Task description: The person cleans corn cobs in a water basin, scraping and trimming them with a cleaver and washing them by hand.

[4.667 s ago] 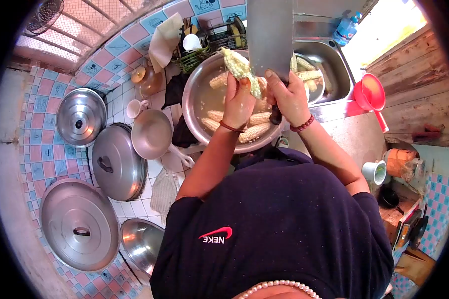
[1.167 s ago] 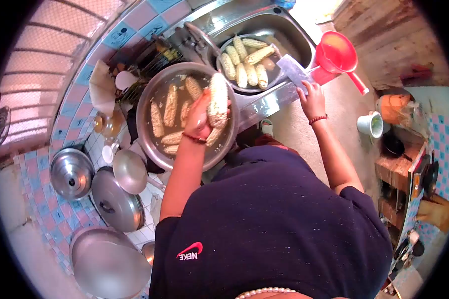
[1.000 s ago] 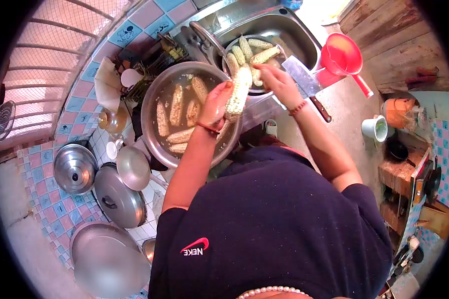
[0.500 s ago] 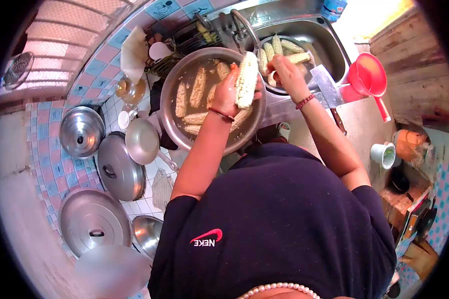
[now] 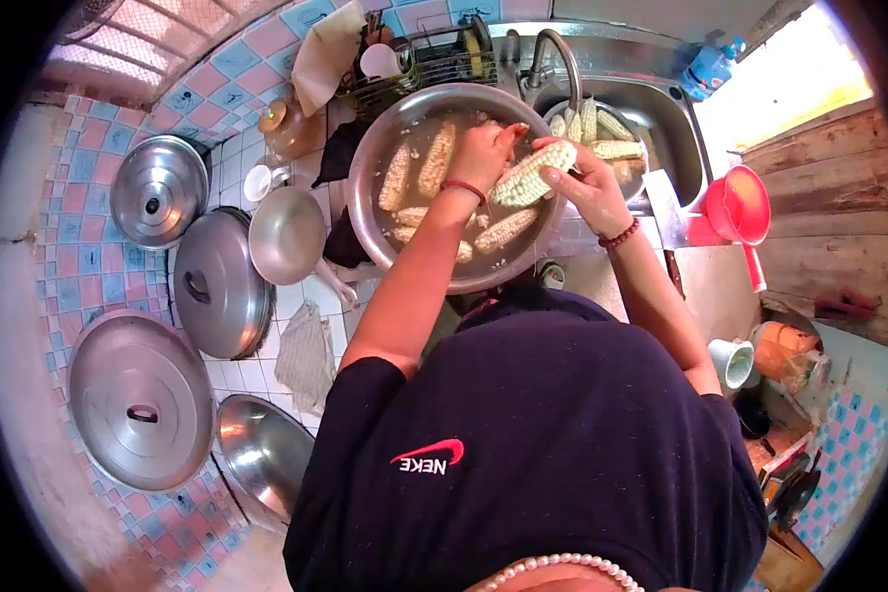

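Note:
My right hand (image 5: 594, 187) is closed around the lower end of a pale corn cob (image 5: 533, 176), which is tilted above the right side of a wide metal basin (image 5: 362, 222). Beside the cob, over the basin, my left hand (image 5: 483, 158) has its fingers curled in; whether they hold anything is hidden. In the basin's cloudy water lie several corn cobs (image 5: 437, 163) and loose kernels. More pale cobs (image 5: 617, 149) rest in a round bowl inside the sink (image 5: 683, 148), right of the basin.
A knife (image 5: 666, 212) and a red dipper (image 5: 738, 205) lie right of my right arm. Left of the basin are a pan (image 5: 286, 237) and several pot lids (image 5: 140, 405). A faucet (image 5: 559, 49) arches over the sink; a dish rack (image 5: 434, 69) stands behind.
The cob has passed from my left hand to my right, which has come over from the sink bowl to the basin. My left hand has let it go and curled. The view has shifted.

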Tool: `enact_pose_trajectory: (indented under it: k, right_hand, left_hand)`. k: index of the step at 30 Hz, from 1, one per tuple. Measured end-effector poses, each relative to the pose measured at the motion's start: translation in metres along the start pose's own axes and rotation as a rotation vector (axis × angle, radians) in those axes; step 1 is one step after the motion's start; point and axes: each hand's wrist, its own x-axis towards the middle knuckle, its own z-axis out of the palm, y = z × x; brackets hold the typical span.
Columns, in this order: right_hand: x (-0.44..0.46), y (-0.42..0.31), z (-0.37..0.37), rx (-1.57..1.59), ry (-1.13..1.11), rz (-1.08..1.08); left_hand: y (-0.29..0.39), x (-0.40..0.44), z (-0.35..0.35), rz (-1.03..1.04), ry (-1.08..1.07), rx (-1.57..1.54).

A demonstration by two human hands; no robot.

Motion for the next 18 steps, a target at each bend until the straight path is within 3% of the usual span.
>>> enact_pose_trajectory:
  k: [4,5,8,9,12,13,15,18]
  right_hand:
    - [-0.001,-0.002,-0.007,0.217,0.042,-0.084]
    - [-0.001,-0.004,-0.01,0.284,0.067,-0.096]
    - [-0.003,-0.007,-0.012,0.423,0.134,-0.126]
    - [-0.002,-0.004,-0.009,0.427,0.148,-0.138]
    - [0.0,0.008,-0.001,0.403,0.128,-0.161]
    - [0.0,0.011,0.002,0.393,0.123,-0.182]
    - [0.002,0.013,0.005,0.357,0.142,-0.221]
    - [-0.004,0.011,0.011,0.537,0.294,-0.082]
  left_hand:
    - [-0.075,0.003,-0.008,0.126,0.174,0.028]
    - [-0.043,-0.014,-0.02,-0.325,0.041,-0.385]
    - [-0.078,-0.01,-0.027,-0.099,-0.473,-1.276]
    - [-0.022,-0.033,-0.019,-0.27,-0.153,-1.139]
    - [0.0,-0.036,0.0,-0.102,-0.225,-0.856]
    - [0.01,-0.039,0.0,-0.081,-0.102,-0.653]
    - [0.004,-0.037,-0.004,-0.032,-0.056,-0.536]
    - [0.001,-0.031,-0.001,0.163,0.047,-0.29]
